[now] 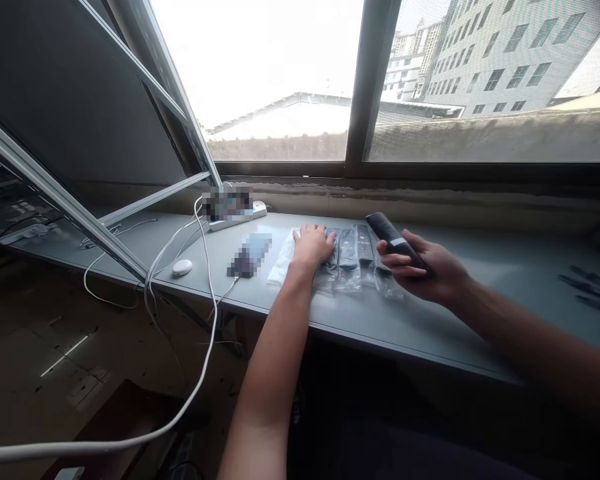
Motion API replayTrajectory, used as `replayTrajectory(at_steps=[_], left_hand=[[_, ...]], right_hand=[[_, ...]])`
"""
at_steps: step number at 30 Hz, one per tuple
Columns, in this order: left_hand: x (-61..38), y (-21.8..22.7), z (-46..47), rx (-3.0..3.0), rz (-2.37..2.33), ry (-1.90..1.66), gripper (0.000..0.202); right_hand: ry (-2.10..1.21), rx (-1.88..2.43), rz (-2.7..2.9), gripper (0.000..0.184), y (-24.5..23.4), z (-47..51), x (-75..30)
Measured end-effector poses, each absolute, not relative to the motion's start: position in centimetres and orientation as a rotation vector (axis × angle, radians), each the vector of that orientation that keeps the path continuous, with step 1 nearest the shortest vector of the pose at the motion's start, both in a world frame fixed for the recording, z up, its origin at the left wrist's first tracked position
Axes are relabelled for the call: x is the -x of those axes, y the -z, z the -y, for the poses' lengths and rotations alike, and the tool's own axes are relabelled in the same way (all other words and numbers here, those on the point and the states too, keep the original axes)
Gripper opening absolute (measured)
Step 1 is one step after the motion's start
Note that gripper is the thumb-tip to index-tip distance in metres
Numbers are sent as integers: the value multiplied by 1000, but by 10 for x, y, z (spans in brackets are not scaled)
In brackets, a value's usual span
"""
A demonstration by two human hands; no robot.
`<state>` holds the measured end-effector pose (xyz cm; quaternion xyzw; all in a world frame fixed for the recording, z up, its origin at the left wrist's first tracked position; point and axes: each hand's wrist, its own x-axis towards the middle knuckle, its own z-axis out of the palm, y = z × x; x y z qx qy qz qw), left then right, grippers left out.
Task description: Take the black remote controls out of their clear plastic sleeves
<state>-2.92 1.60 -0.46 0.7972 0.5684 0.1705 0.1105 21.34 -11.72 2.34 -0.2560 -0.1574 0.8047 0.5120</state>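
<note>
My right hand [425, 270] is closed around a black remote control [391, 235], held tilted above the tabletop without a bag on it. Toward the window, my left hand [313, 244] lies with spread fingers on clear plastic bags. Beside its fingers is a row of several dark remotes in clear bags [349, 257], side by side on the table. Another dark bagged remote [364, 245] lies nearest to the held one. White or clear plastic packaging [281, 261] shows left of my left hand. What lies under that palm is hidden.
A blurred-out phone [250, 255] with a cable, a small white round device [182, 267] and a white power strip [257, 211] are to the left. White cables [213, 300] loop past the table edge. A metal frame [155, 197] rises there. Dark pieces [593, 287] lie far right.
</note>
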Motion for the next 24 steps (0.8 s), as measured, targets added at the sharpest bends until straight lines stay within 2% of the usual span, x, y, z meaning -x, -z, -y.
replayTrajectory(at_steps=[5, 11, 17, 21, 24], left_hand=[[25, 7, -17, -2402, -1590, -546, 47], [24, 8, -18, -2416, -1561, -564, 46], [24, 9, -20, -2419, -1537, -570, 47], [23, 10, -21, -2418, -1536, -577, 46], [23, 12, -22, -2417, -1535, -554, 47]], right_hand=[[-1958, 559, 332, 41, -24, 118, -214], [-1868, 641, 275, 35, -27, 117, -209], [-1619, 812, 610, 42, -15, 113, -210], [-1429, 868, 874, 33, -7, 117, -205], [-1342, 833, 945, 37, -6, 120, -199]])
